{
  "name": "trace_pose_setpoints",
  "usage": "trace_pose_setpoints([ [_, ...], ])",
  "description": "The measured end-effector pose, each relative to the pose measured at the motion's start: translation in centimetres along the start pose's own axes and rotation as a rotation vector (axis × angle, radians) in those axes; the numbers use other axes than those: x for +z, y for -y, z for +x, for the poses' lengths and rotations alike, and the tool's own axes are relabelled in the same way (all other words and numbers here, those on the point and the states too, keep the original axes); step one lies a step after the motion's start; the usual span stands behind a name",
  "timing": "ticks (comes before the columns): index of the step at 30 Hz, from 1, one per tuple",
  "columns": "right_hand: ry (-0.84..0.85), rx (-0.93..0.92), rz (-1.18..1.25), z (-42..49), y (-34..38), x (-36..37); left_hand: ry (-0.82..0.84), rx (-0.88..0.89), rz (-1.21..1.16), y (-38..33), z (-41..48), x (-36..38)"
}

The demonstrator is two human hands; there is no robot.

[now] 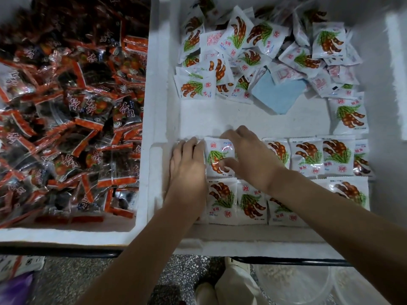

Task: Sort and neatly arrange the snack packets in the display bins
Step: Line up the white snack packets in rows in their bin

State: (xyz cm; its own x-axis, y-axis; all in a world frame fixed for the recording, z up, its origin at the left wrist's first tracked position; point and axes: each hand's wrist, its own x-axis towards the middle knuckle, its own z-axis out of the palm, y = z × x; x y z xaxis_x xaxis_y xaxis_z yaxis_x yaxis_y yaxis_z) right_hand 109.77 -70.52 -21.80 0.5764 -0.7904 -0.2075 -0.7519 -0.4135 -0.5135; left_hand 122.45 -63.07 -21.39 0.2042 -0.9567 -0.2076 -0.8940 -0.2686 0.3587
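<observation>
Snack packets point(307, 156) in white wrappers printed with brown pods and green leaves are lined up in two neat rows along the near side of the right bin point(167, 95), faces up, edges touching or overlapping a bit. Further back there's a loose pile point(253, 47) of the same packets heaped at the far end, with a light blue sheet point(279, 95) poking out from under it and bare bin floor between pile and rows. Left grip point(187, 166) lies flat, fingers fairly straight, resting on the left end of the farther row. Right grip point(248, 157) is clamped on one packet point(217, 157) just beside it, fingers curled over the top edge, thumb on the printed face. Left bin point(141, 194) next door is stuffed with a jumble of clear packets with orange-red ends point(77, 111). Both bins sit on a worktop point(66, 253) with a dark front edge, and speckled floor point(88, 280) shows below.
</observation>
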Motion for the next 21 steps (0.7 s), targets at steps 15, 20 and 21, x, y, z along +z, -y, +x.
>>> trace_pose_setpoints([
  [15, -0.381, -0.059, -0.201, 1.7, -5.4, -3.9, -0.199, 0.167, 0.005, -0.7, 5.0, -3.1],
  [20, -0.329, -0.007, -0.23, 4.2, -6.8, -5.6, -0.201, 0.16, 0.084, -1.0, 10.0, -4.7],
  [21, -0.336, -0.02, -0.214, 4.6, -6.6, -5.8, -0.192, 0.148, 0.12, -1.1, 10.6, -4.9],
])
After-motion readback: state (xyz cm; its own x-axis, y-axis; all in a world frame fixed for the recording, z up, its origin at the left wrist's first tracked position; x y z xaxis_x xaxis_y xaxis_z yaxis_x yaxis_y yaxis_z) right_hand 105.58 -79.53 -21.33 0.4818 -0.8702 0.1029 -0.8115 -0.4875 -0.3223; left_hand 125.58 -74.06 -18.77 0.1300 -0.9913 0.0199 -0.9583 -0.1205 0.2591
